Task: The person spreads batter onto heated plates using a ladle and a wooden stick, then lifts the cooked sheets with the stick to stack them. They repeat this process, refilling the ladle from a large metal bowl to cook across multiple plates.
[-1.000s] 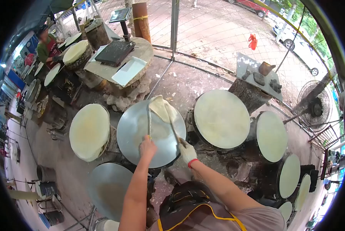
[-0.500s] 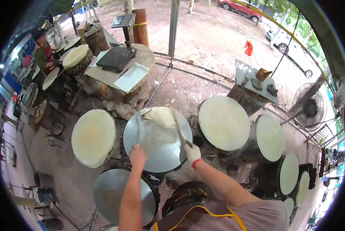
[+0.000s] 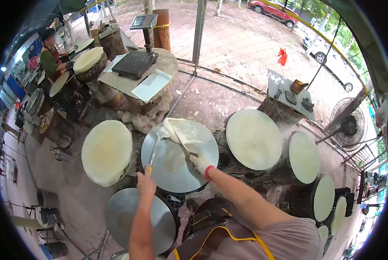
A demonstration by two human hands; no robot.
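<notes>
Left hand [image 3: 146, 183], bare, closed round the handle end of a long thin spatula [image 3: 154, 149]; blade reaches up to the far left rim of the round metal griddle [image 3: 172, 171]. Right hand [image 3: 200, 163], white glove with red cuff, fist closed on a second flat stick [image 3: 181, 145], which runs up-left under the folded crepe sheet [image 3: 183, 130]. Crepe sheet pale, partly folded, lying on the far part of the griddle, both tools touching its edge. Rest of the griddle plate bare, shiny grey.

Just left: another griddle fully covered by a round pale crepe [image 3: 107, 151]. Just right: a covered griddle [image 3: 253, 138], then more covered ones curving away right [image 3: 305, 157], [image 3: 324, 197]. Near, below the left arm: an empty metal griddle [image 3: 135, 221].

Beyond: stone-based round surface [image 3: 165, 60] carrying a dark scale platform [image 3: 135, 64] and a white tray [image 3: 151, 85]; digital scale display [image 3: 143, 21] on a post. Far left, another person [image 3: 51, 56] at work by more round plates. Right: small surface [image 3: 289, 93] with dark objects, standing fan [image 3: 349, 119]. Apron with yellow straps [image 3: 215, 236] on the wearer.
</notes>
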